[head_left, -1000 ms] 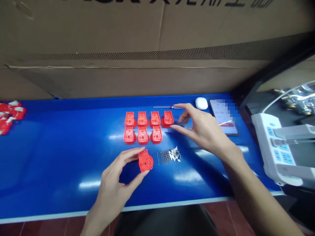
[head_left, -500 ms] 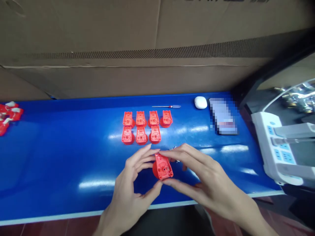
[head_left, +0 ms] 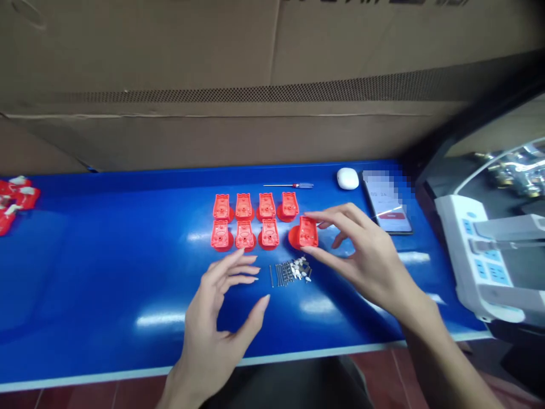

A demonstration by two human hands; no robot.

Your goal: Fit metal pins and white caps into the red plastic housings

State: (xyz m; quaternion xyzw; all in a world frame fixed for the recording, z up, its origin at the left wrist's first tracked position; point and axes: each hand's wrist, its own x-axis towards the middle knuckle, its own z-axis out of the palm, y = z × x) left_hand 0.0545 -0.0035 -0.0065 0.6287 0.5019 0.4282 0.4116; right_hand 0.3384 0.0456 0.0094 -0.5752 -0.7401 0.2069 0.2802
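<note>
My right hand [head_left: 361, 253] pinches a red plastic housing [head_left: 305, 232] between thumb and fingers, at the right end of the lower row on the blue table [head_left: 106, 261]. Several matching red housings [head_left: 244, 221] lie in two neat rows beside it. My left hand [head_left: 221, 318] hovers open and holds nothing, just left of a small pile of metal pins and white bits [head_left: 290, 271].
A small screwdriver [head_left: 289, 185], a white earbud case [head_left: 348, 178] and a phone [head_left: 388, 203] lie at the back right. More red parts [head_left: 15, 201] sit at the far left. A white power strip [head_left: 481, 255] stands on the right. Cardboard [head_left: 255, 74] walls the back.
The red housing passed from my left hand to my right, which carried it up to the right end of the lower row. My left hand opened and stayed near the front.
</note>
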